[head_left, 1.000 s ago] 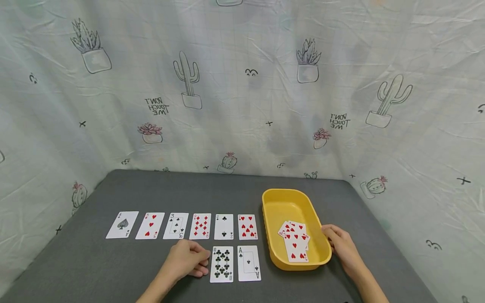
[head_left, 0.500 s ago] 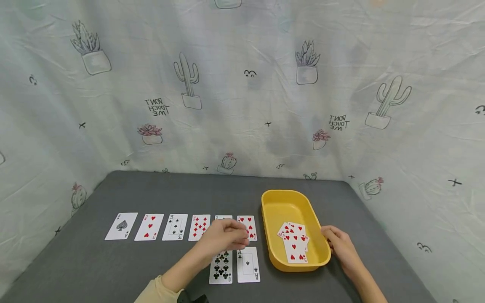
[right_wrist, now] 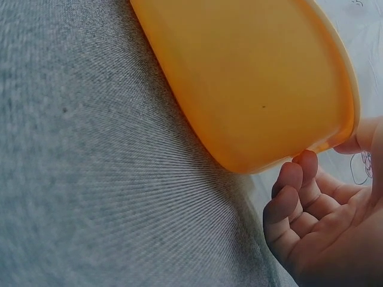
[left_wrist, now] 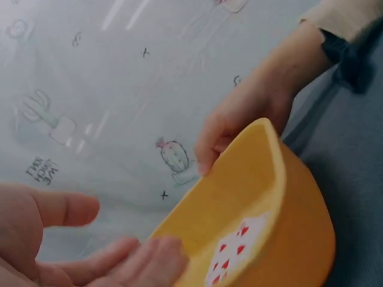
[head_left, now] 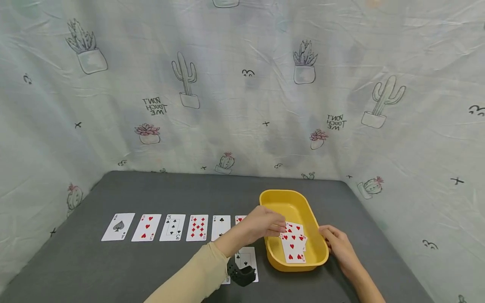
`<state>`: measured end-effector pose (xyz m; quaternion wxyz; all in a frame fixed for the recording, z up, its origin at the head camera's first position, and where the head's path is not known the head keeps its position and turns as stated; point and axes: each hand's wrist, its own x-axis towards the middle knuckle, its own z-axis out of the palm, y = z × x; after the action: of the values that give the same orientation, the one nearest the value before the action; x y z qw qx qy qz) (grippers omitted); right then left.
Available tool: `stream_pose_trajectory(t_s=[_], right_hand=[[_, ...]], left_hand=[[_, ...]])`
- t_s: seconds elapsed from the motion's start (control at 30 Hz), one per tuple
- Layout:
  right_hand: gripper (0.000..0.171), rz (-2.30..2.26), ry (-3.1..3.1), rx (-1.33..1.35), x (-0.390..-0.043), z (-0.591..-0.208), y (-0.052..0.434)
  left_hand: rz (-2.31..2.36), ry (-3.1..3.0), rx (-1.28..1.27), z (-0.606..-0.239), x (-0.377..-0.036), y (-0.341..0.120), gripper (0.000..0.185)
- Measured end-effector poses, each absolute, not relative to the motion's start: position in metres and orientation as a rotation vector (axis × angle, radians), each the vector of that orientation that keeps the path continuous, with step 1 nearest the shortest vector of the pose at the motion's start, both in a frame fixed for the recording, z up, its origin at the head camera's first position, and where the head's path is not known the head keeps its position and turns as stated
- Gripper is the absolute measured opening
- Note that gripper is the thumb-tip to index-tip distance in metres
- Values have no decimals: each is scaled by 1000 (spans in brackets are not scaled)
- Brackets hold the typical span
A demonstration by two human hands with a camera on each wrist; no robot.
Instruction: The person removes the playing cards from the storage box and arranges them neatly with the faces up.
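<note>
A yellow plastic basin [head_left: 289,267] stands at the right of the grey table, with several heart playing cards [head_left: 293,251] overlapping face up inside. My left hand [head_left: 262,223] hangs over the basin's left side, close to these cards. Its thumb is spread from the fingers in the left wrist view, and nothing shows between them. My right hand [head_left: 338,245] grips the basin's right rim. In the right wrist view its thumb lies at the rim and curled fingertips [right_wrist: 308,162] touch the outer wall.
A face-up row on the left runs from an ace of spades [head_left: 118,227] to a seven of hearts [head_left: 239,219]. Nearer, my left sleeve [head_left: 198,269] and wristband partly cover an ace of clubs [head_left: 246,254] and nearly all of another card. A patterned curtain [head_left: 235,92] surrounds the table.
My left hand has moved right, from beside the ten of clubs, across the cards to over the basin. The right hand stays at the rim, and the cards lie as before.
</note>
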<state>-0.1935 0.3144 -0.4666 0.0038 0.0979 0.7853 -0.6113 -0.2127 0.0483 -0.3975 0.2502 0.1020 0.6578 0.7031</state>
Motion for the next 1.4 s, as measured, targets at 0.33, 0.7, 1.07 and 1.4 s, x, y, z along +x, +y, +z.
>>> stream_pose_trajectory(t_s=[0.33,0.7,1.07,1.4], right_hand=[[36,-1922,2459,298,-192,-467,310],[35,-1938,2467,292,-193,-470,310],[32,-1944,2482,277,-189,-468,311],[29,-1938,2492,294,-190,-467,311]], left_hand=[[1788,1871,-50,-399,-208,79,67],[1890,1867,-213,-413,-199,95,70],[2037,1582,-317,-431,-205,110,59],[2042,1537,-351,-435,-209,113,50]])
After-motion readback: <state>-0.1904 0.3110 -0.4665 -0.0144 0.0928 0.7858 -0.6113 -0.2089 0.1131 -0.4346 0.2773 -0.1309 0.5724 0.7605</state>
